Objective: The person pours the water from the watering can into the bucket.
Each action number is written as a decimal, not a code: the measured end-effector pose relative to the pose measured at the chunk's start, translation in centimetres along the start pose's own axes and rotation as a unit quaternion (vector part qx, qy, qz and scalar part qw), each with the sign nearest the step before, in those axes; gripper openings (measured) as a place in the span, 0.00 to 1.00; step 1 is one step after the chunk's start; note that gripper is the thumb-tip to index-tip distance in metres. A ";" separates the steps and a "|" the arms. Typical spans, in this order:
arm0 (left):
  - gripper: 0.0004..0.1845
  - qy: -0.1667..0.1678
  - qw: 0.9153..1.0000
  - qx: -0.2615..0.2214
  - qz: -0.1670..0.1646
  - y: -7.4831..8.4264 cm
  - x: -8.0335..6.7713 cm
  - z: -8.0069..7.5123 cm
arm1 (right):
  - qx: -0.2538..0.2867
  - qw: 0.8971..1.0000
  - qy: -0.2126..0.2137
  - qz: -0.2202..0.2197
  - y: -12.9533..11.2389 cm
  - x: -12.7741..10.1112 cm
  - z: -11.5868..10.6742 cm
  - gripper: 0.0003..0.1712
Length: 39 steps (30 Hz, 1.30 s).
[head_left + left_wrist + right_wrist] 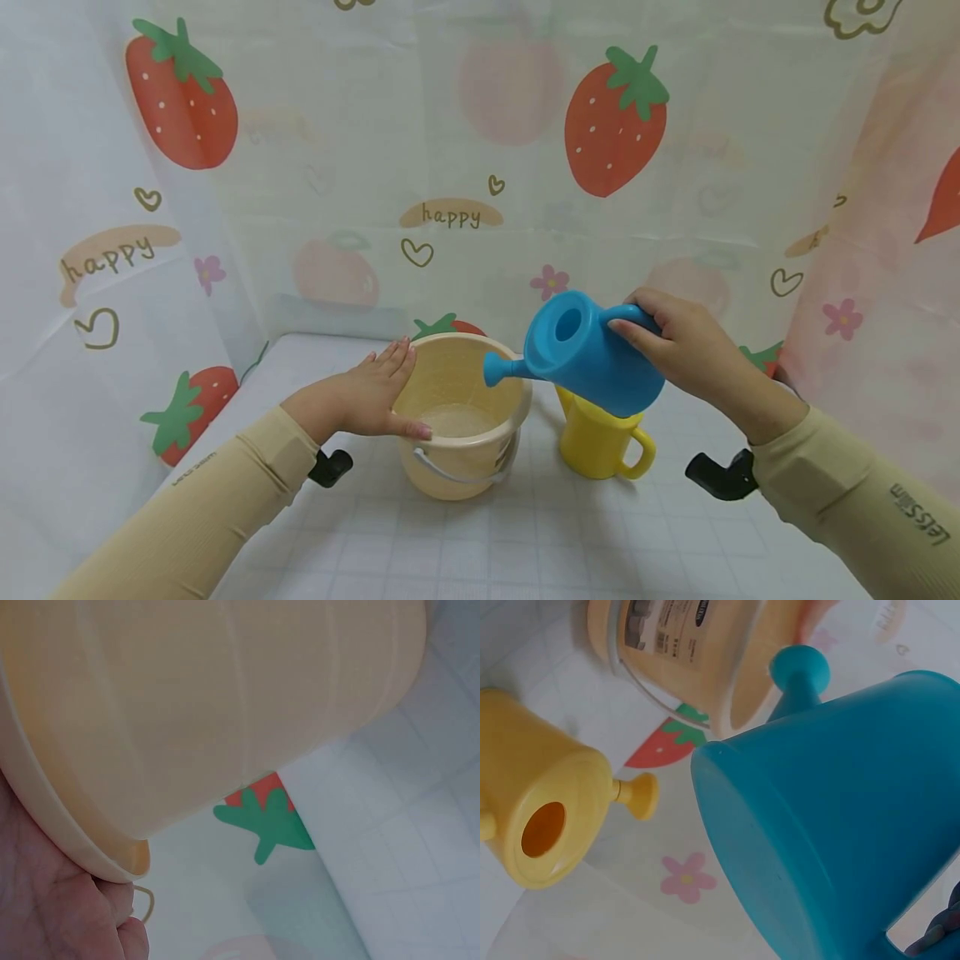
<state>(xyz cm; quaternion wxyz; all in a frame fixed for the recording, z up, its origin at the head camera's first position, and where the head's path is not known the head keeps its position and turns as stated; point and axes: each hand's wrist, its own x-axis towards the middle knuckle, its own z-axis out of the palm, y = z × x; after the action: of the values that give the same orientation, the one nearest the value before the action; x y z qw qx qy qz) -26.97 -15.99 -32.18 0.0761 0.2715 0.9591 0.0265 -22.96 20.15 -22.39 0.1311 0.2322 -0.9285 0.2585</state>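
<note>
Bucket (459, 417) left of mug (600, 439); can (585, 354) above.

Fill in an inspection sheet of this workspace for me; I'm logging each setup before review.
Surface: white table cover with a faint grid print, plus strawberry and flower motifs.
Job's things: beige bucket upright, handle down, some water inside; blue watering can lifted and tilted, spout over the bucket's rim; yellow watering can standing beside the bucket, under the blue one.
Clutter: nothing seen.
Hands: left hand rests with straight fingers on the bucket's side and rim; right hand grips the blue can's handle.
Cables: nothing seen; black wrist mounts only.
Surroundings: strawberry-print "happy" curtain on three sides.
</note>
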 end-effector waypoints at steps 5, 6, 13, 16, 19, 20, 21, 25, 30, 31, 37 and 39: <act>0.66 0.001 1.000 0.002 0.000 -0.1 0.1 0.2 | 0.001 1.000 0.002 0.003 -0.1 0.0 -0.1 0.18; 0.66 0.002 1.000 0.002 0.001 -0.1 0.1 0.2 | 0.002 1.000 0.002 0.003 -0.1 0.0 -0.1 0.18; 0.66 0.005 1.000 0.003 0.005 -0.2 0.1 0.3 | -0.002 1.000 0.002 0.002 -0.2 0.0 -0.1 0.18; 0.66 0.005 1.000 0.003 0.005 -0.2 0.2 0.3 | -0.003 1.000 0.001 0.001 -0.3 0.0 -0.1 0.19; 0.66 0.004 1.000 0.004 0.003 -0.2 0.2 0.3 | -0.004 1.000 0.001 -0.001 -0.3 0.0 -0.1 0.19; 0.66 0.004 1.000 0.003 0.003 -0.2 0.2 0.3 | -0.005 1.000 0.000 -0.001 -0.4 0.1 -0.2 0.19; 0.66 0.004 1.000 0.003 0.003 -0.2 0.2 0.3 | -0.006 1.000 0.000 -0.002 -0.4 0.1 -0.2 0.19; 0.66 0.004 1.000 0.000 0.004 -0.1 0.1 0.2 | -0.010 1.000 0.000 -0.005 -0.5 0.1 -0.2 0.18; 0.66 0.003 1.000 -0.002 0.003 -0.1 0.1 0.1 | -0.013 1.000 -0.001 -0.008 -0.5 0.1 -0.1 0.18; 0.66 0.004 1.000 -0.002 0.004 -0.1 0.0 0.1 | -0.014 1.000 -0.001 -0.008 -0.5 0.1 -0.1 0.18; 0.66 0.005 1.000 -0.002 0.005 -0.1 0.0 0.1 | -0.017 1.000 -0.004 -0.008 -0.6 0.2 -0.1 0.17; 0.66 0.005 1.000 -0.003 0.004 -0.1 0.0 0.1 | -0.020 1.000 -0.006 -0.007 -0.6 0.2 -0.1 0.17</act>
<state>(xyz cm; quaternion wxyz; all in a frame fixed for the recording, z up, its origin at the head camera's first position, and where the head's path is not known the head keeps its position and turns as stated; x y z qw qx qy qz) -27.00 -16.07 -32.31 0.0723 0.2753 0.9581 0.0311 -22.83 19.68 -21.97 0.1323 0.2373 -0.9327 0.2373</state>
